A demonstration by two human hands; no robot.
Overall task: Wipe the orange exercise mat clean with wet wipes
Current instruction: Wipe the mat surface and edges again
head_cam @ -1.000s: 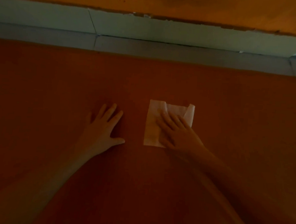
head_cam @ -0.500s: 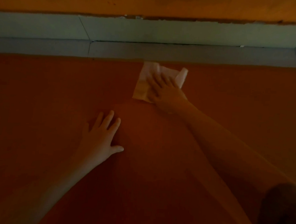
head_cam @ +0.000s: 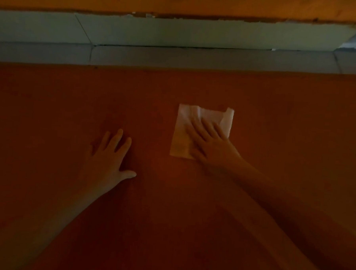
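Dim light lay over the orange exercise mat (head_cam: pixel 287 124), which filled the near view. Nearest, the left hand (head_cam: pixel 110 158) rested flat on it, fingers spread, holding nothing. Slightly farther and to its right, the right hand (head_cam: pixel 210 144) pressed straight fingers on the wet wipe (head_cam: pixel 182 135), a white rectangle whose long axis ran away from the person and which showed mostly left of and ahead of the fingers. Beyond lay bare mat, probably room for a forward stroke, then grey floor tiles (head_cam: pixel 197 57).

One orange mat (head_cam: pixel 277 119), one white wet wipe (head_cam: pixel 182 135), two bare hands: left hand (head_cam: pixel 107 160), right hand (head_cam: pixel 211 145).
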